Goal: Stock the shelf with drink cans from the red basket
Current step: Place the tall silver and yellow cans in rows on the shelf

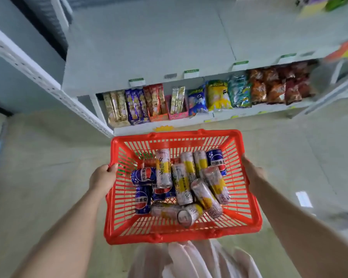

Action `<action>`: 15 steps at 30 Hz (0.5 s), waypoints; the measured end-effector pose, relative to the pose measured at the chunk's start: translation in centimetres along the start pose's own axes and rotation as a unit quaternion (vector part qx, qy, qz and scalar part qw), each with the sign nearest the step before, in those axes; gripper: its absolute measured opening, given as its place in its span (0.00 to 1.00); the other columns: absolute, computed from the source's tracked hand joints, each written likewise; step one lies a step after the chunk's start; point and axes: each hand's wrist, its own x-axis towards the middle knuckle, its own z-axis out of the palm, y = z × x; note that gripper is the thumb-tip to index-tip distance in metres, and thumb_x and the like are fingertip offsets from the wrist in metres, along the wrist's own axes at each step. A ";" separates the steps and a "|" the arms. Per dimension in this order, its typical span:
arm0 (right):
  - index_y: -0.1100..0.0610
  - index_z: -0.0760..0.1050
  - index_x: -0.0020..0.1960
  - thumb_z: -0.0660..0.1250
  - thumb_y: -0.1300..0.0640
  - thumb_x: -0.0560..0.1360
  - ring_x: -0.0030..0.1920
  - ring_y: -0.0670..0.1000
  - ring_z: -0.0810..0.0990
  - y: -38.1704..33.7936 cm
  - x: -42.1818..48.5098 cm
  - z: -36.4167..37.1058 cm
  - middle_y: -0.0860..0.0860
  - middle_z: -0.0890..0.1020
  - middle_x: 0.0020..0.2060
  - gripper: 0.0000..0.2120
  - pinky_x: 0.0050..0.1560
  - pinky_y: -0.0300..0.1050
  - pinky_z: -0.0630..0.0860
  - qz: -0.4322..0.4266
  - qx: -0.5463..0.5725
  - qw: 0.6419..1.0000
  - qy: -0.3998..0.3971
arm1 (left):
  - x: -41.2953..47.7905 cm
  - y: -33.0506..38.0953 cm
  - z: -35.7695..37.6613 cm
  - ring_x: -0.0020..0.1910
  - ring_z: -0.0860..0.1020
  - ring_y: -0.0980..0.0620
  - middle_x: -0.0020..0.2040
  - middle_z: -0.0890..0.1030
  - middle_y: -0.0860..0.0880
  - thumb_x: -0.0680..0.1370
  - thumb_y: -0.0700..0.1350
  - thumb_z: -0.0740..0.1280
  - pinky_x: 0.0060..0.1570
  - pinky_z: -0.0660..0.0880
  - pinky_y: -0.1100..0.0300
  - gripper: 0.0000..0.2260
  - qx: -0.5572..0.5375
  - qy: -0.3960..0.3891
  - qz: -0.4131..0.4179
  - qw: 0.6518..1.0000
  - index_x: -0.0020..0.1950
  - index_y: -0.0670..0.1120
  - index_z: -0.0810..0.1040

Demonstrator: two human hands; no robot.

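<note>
A red plastic basket [177,135] hangs in front of me, held by its two side rims. My left hand [102,177] grips the left rim and my right hand [252,173] grips the right rim. Inside lie several drink cans on their sides: blue cola cans [143,176] toward the left and back right, and white-and-yellow slim cans [182,183] in the middle and right. The grey shelf [149,57] stands ahead, its broad upper board bare at the left and centre.
The lower shelf level holds rows of snack packs and biscuit boxes [137,106] and chip bags [269,87]. A white perforated upright [38,77] runs diagonally at the left. Pale floor lies below and around the basket. Light clothing [189,261] shows at the bottom edge.
</note>
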 end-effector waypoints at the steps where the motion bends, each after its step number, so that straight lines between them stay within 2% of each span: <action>1: 0.57 0.82 0.39 0.73 0.27 0.56 0.37 0.59 0.86 0.4 0.8 -0.9 0.56 0.86 0.33 0.33 0.50 0.59 0.82 0.010 0.012 1.000 0.013 | 0.7 1.2 0.8 0.45 0.80 0.40 0.47 0.83 0.40 0.80 0.54 0.59 0.49 0.76 0.51 0.18 0.009 -0.007 0.013 1.000 0.51 0.42 0.80; 2: 0.58 0.82 0.39 0.72 0.26 0.55 0.36 0.59 0.86 0.8 1.5 -1.8 0.56 0.86 0.34 0.34 0.49 0.59 0.82 0.024 0.020 0.999 0.025 | 1.4 2.4 1.6 0.47 0.80 0.39 0.48 0.83 0.39 0.80 0.55 0.59 0.50 0.76 0.51 0.18 0.023 -0.013 0.027 0.999 0.53 0.42 0.80; 5: 0.58 0.81 0.40 0.71 0.28 0.62 0.37 0.58 0.85 1.8 2.3 -4.3 0.56 0.85 0.35 0.31 0.49 0.57 0.82 0.046 0.054 0.996 0.058 | 3.2 6.7 4.6 0.50 0.80 0.39 0.52 0.82 0.39 0.81 0.55 0.58 0.48 0.73 0.53 0.19 0.069 -0.041 0.066 0.995 0.55 0.42 0.79; 8: 0.59 0.79 0.40 0.70 0.31 0.66 0.38 0.59 0.85 3.5 3.7 -6.9 0.57 0.84 0.35 0.29 0.51 0.56 0.81 0.072 0.092 0.989 0.088 | 4.4 10.9 8.2 0.45 0.77 0.43 0.51 0.82 0.40 0.81 0.55 0.57 0.45 0.71 0.55 0.19 0.100 -0.072 0.112 0.986 0.55 0.42 0.78; 10: 0.59 0.79 0.40 0.70 0.31 0.66 0.37 0.59 0.84 4.7 4.6 -8.1 0.57 0.84 0.35 0.29 0.50 0.55 0.82 0.084 0.115 0.984 0.106 | 5.3 13.1 10.5 0.45 0.77 0.43 0.50 0.81 0.41 0.81 0.56 0.57 0.45 0.71 0.54 0.18 0.112 -0.088 0.131 0.981 0.54 0.43 0.78; 13: 0.60 0.81 0.43 0.70 0.29 0.64 0.38 0.58 0.85 7.1 6.7 -9.7 0.58 0.85 0.39 0.32 0.50 0.55 0.82 0.111 0.155 0.969 0.157 | 6.8 15.9 15.0 0.48 0.80 0.41 0.50 0.82 0.44 0.80 0.59 0.57 0.51 0.76 0.49 0.19 0.132 -0.116 0.154 0.972 0.54 0.46 0.78; 15: 0.60 0.81 0.42 0.68 0.26 0.62 0.39 0.59 0.85 9.7 8.4 -10.4 0.58 0.85 0.39 0.35 0.51 0.56 0.82 0.139 0.168 0.958 0.188 | 7.9 17.8 18.4 0.51 0.79 0.40 0.53 0.82 0.43 0.80 0.59 0.57 0.54 0.76 0.47 0.20 0.150 -0.132 0.177 0.964 0.56 0.46 0.78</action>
